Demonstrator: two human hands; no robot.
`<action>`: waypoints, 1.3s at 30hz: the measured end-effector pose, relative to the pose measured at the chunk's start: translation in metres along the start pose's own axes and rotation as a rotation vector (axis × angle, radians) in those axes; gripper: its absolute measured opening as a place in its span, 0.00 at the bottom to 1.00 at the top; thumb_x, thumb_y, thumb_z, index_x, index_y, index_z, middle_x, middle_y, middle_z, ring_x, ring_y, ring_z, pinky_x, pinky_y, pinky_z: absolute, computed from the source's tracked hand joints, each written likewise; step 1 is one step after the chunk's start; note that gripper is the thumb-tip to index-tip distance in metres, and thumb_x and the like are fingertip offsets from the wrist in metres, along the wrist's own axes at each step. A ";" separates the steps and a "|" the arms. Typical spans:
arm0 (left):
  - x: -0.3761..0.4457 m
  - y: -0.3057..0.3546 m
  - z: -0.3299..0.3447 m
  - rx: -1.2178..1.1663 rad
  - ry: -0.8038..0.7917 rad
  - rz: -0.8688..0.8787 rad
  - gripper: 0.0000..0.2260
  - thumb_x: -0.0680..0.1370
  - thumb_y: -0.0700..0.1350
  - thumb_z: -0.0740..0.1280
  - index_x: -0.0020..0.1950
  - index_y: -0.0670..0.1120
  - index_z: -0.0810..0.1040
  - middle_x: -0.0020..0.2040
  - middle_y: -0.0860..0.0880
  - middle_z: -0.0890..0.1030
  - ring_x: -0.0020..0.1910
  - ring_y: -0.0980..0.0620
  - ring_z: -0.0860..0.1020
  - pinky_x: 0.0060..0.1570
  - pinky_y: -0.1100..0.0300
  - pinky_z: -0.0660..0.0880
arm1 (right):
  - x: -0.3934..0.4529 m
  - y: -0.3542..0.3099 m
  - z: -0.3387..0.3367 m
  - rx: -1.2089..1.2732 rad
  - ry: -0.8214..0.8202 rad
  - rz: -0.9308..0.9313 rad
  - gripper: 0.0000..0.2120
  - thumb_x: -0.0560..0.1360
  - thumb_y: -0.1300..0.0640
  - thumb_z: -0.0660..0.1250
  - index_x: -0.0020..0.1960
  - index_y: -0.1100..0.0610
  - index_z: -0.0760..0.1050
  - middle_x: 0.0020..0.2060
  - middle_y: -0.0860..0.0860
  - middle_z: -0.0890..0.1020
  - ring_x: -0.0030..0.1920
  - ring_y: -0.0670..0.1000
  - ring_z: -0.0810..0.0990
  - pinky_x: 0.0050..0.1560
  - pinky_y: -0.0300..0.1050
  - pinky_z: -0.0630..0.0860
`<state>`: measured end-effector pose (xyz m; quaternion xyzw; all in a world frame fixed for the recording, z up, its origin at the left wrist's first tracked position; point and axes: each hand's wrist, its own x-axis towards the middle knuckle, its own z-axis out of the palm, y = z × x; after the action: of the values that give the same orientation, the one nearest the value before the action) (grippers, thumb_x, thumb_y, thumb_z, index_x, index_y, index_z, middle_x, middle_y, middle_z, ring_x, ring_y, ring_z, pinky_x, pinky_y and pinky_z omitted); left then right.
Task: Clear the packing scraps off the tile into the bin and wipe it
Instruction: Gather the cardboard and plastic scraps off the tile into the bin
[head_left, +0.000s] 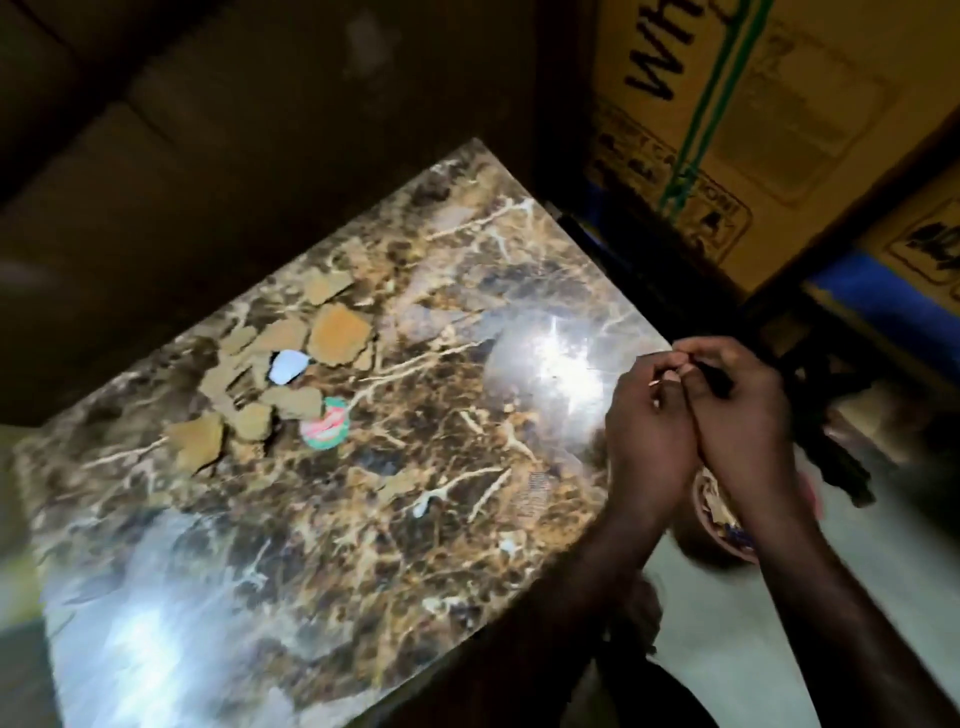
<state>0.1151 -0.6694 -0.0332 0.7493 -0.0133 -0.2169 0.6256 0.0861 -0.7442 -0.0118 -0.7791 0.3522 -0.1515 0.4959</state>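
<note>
Tile (322, 493): We see a big shiny brown slab with white veins. It fills most of the view and has two bright glare spots.

Scraps (291, 374): We see a bunch of torn cardboard bits sitting together on the far left part of the tile. They are well apart from our hands.

White bit (287, 366): It lies in the middle of the cardboard bits.

Sticker (326, 422): A round red and green one lies just beside the pile.

Bin (719, 512): We see a round thing on the floor past the right edge of the tile, under our wrists. Our arms hide most of it. There seem to be bits inside.

Left hand (647, 415): Its fingers are curled, and they pinch something small and thin at the tips. We cannot tell what it is.

Right hand (737, 405): It is pressed against the left one, fingers curled on the same small thing.

Boxes (769, 119): Big cardboard ones stand behind the tile.

Done: We think very little. Maybe a few bits are in the bin.

Left to do: The whole pile must go in the bin. Then we wipe. We see no cloth.
</note>
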 end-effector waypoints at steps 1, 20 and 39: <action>0.002 0.008 -0.029 -0.003 0.026 0.016 0.13 0.81 0.52 0.59 0.59 0.56 0.81 0.57 0.52 0.85 0.56 0.50 0.84 0.61 0.46 0.81 | -0.005 -0.022 0.019 -0.005 -0.029 -0.030 0.13 0.79 0.69 0.67 0.57 0.53 0.82 0.51 0.50 0.86 0.54 0.52 0.85 0.61 0.51 0.80; -0.017 0.033 -0.424 0.011 0.248 -0.028 0.07 0.81 0.46 0.70 0.56 0.55 0.84 0.47 0.60 0.84 0.48 0.54 0.85 0.52 0.51 0.82 | -0.110 -0.227 0.264 -0.222 -0.557 -0.198 0.12 0.78 0.63 0.69 0.52 0.47 0.81 0.42 0.46 0.86 0.39 0.46 0.87 0.47 0.50 0.84; 0.054 -0.087 -0.540 0.578 0.538 -0.493 0.43 0.75 0.60 0.79 0.83 0.45 0.64 0.73 0.38 0.71 0.70 0.36 0.73 0.70 0.42 0.71 | 0.034 -0.149 0.362 -0.622 -0.560 -0.117 0.28 0.78 0.51 0.75 0.75 0.52 0.71 0.61 0.65 0.76 0.59 0.68 0.79 0.60 0.56 0.76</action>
<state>0.3269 -0.1636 -0.0658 0.9033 0.2679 -0.1444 0.3023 0.3817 -0.4886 -0.0521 -0.9215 0.1878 0.1516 0.3044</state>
